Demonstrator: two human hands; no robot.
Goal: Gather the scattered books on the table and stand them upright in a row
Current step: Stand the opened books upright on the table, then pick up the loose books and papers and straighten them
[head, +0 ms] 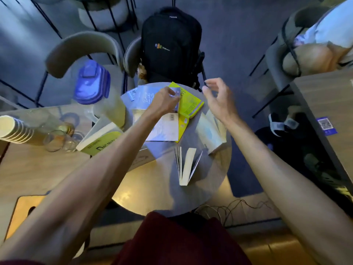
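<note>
Your left hand is out over the far side of the round table. Its fingers pinch the edge of a pale blue book that lies flat there. Your right hand floats just past the table's far right edge. Its fingers are spread wide and curled a bit, and it holds nothing.

A bright yellow-green book lies flat beside the pale blue book, on the table's far right part. A white book lies flat near the middle of the table, partly under your left arm. A thick cream book rests by the table's right edge. One book with fanned pages stands open on its end, nearer to you than the middle of the table. A yellow book with dark letters leans at the table's left edge, tilted up.

A black backpack sits on a chair just behind the table. A plastic jug with a blue lid stands to the table's left.
</note>
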